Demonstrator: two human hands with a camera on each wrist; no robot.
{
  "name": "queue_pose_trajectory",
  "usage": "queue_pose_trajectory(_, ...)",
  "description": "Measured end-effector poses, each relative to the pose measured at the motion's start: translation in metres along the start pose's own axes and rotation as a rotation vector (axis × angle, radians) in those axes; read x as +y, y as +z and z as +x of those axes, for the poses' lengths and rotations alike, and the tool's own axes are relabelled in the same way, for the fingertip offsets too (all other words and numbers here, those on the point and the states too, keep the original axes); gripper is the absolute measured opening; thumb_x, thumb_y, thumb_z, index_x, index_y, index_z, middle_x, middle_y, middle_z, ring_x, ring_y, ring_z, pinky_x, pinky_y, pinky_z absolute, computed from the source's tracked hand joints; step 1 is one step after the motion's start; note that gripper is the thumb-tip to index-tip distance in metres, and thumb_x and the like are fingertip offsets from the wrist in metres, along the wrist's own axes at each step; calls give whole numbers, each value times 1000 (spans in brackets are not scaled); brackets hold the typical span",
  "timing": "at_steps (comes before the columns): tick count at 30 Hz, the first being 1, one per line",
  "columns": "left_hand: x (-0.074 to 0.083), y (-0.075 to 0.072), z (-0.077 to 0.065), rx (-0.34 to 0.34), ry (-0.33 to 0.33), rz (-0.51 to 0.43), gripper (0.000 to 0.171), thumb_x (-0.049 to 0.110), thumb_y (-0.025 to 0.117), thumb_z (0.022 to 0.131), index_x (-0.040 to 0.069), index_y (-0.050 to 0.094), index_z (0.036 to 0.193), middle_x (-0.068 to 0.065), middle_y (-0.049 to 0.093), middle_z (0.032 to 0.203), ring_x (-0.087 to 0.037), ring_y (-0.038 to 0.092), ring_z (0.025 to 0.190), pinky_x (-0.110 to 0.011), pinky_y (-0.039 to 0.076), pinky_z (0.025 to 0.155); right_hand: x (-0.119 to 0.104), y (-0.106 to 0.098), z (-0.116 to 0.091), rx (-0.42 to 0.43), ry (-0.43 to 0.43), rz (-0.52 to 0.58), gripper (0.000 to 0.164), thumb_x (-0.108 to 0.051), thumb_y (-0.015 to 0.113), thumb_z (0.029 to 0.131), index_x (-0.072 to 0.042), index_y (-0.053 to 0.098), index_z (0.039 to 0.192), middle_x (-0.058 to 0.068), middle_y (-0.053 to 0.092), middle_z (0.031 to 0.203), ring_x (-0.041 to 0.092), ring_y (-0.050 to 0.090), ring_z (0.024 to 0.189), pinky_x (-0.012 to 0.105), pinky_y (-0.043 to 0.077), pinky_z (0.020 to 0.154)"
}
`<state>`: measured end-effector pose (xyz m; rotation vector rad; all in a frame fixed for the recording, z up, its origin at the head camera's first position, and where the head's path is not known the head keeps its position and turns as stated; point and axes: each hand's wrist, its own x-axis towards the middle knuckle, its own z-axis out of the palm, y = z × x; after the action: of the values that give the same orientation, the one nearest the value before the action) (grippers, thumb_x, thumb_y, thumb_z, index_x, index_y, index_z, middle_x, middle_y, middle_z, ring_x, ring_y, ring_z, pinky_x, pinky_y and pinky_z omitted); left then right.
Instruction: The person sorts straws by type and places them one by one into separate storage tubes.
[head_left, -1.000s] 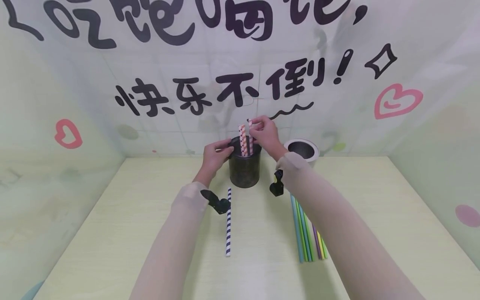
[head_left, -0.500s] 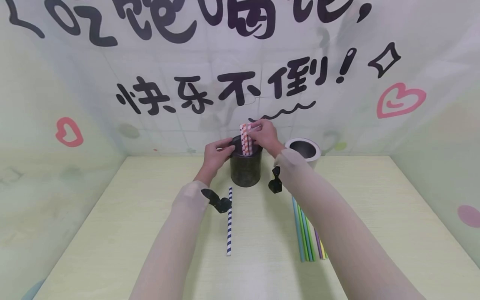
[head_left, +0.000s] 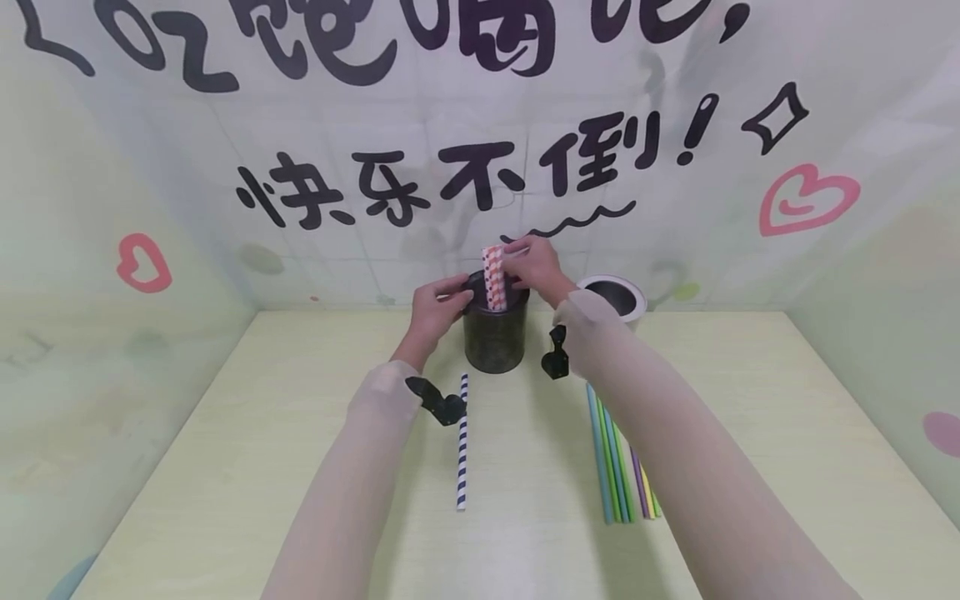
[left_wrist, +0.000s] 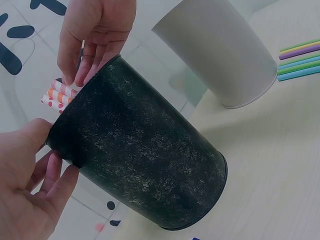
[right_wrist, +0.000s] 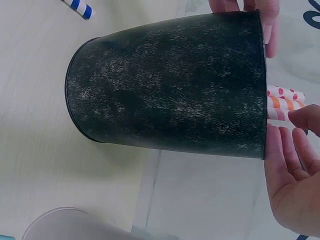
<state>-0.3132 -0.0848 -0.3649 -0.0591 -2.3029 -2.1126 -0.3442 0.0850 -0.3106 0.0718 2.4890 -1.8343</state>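
A dark, mottled cup (head_left: pixel 495 342) stands upright near the back wall. My left hand (head_left: pixel 437 308) holds its left rim, the thumb on one side and fingers on the other in the left wrist view. Three paper straws (head_left: pixel 492 279) stand together in the cup: one dotted, one orange-striped, one pink-striped (right_wrist: pixel 278 114). My right hand (head_left: pixel 534 265) is at the right rim. Its thumb is right at the pink-striped straw's end, while the other fingers (right_wrist: pixel 276 150) lie loosely extended at the rim, apart from the thumb. The lower parts of the straws are hidden inside the cup.
A blue-and-white striped straw (head_left: pixel 462 467) lies on the table, partly behind the left wrist camera. Several plain coloured straws (head_left: pixel 611 467) lie at the right, partly covered by the right sleeve. Behind that arm stands a white cup (head_left: pixel 637 304) with a dark inside.
The pink-striped straw has gone down into the cup and stands against the other two. My right hand has lowered with it and its fingers have loosened. My left hand stays at the rim.
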Motion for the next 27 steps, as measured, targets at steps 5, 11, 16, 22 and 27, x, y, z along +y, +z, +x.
queue_pose_trajectory(5, 1, 2, -1, 4, -4, -3, 35, 5, 61, 86, 2, 58, 121, -18, 56, 114, -24, 57, 102, -28, 52, 82, -4, -8, -6, -33, 0, 29, 32, -1, 60, 81, 3, 57, 112, 15, 56, 98, 28, 58, 92, 37, 57, 69)
queue_pose_trajectory(11, 0, 2, -1, 6, -14, 2, 36, 5, 60, 87, 3, 58, 122, -17, 55, 115, -24, 56, 103, -27, 52, 82, -7, -20, -18, -109, -24, 25, 29, -3, 59, 84, 2, 56, 113, 19, 57, 105, 30, 57, 98, 40, 56, 74)
queue_pose_trajectory(16, 0, 3, 0, 8, -25, 2, 36, 6, 60, 87, 4, 58, 123, -16, 55, 115, -24, 56, 103, -27, 52, 82, -5, -30, -31, -145, -112, -42, 24, -3, 60, 83, 0, 59, 106, 17, 59, 96, 26, 59, 87, 38, 57, 66)
queue_pose_trajectory(22, 1, 4, -1, 24, -13, 4, 36, 5, 61, 86, 3, 58, 122, -17, 56, 114, -24, 57, 102, -27, 52, 82, 2, -34, -51, -243, -182, -115, 30, -4, 60, 84, 3, 56, 113, 17, 60, 96, 24, 58, 85, 39, 57, 66)
queue_pose_trajectory(27, 3, 3, -3, 21, -18, 9, 36, 5, 61, 86, 4, 58, 122, -16, 55, 115, -23, 56, 102, -26, 52, 82, 19, -26, -70, -349, -191, -121, 28, -3, 61, 84, 2, 58, 111, 11, 59, 89, 21, 58, 79, 39, 57, 64)
